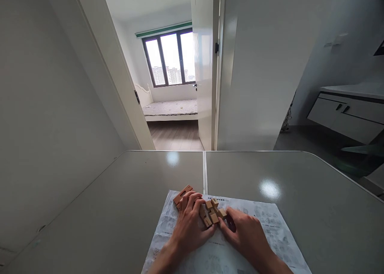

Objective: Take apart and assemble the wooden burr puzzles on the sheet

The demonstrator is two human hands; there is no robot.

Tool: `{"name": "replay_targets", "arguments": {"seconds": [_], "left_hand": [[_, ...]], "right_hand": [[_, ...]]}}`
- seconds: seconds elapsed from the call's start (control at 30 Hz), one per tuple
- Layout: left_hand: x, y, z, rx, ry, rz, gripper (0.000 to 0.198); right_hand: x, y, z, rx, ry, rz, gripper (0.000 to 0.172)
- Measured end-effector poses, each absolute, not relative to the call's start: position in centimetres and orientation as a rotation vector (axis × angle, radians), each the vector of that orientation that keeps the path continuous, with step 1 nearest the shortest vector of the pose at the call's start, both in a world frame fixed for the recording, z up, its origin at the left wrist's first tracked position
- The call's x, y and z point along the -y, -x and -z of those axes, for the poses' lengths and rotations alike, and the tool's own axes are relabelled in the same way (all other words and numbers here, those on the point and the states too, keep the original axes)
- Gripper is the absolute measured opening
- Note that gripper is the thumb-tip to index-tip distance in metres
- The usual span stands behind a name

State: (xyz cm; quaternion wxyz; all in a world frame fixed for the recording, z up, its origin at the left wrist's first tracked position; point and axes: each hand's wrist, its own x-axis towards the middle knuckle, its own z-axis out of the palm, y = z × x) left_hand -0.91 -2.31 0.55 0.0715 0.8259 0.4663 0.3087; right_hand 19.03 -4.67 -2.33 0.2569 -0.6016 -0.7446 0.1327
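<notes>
Light wooden puzzle pieces [213,218], small and blocky, lie together on a printed paper sheet [270,234]. My left hand [192,216] curls over their left side, its thumb along the near edge. Beyond its fingertips a longer notched wooden piece [183,194] with a dark slot sticks out, partly covered. From the right, my right hand [243,228] pinches a wooden block at the cluster's edge between thumb and forefinger. How the pieces fit together under my fingers is hidden.
The sheet carries small drawings and text and rests on a glossy grey table [120,210] with a pale seam [205,170]. Past the far edge stands an open door [205,66] to a room with a bed [171,108]. A white cabinet [351,110] is at right.
</notes>
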Motion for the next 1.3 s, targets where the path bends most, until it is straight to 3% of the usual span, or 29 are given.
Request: {"name": "replay_targets", "arguments": {"seconds": [0.33, 0.77, 1.3], "left_hand": [[2.6, 0.8, -0.4, -1.328, -2.529, -0.853, 0.069], [3.0, 0.4, -0.2, -1.185, -2.546, -0.941, 0.039], [2.8, 0.4, -0.7, -1.249, -2.484, -0.975, 0.034]], "right_hand": [[4.8, -19.1, 2.6, 2.121, 1.544, -0.248, 0.021], [5.2, -18.7, 2.6, 2.172, 1.376, -0.401, 0.011], [5.1, -18.7, 2.8, 2.161, 1.399, -0.393, 0.012]]}}
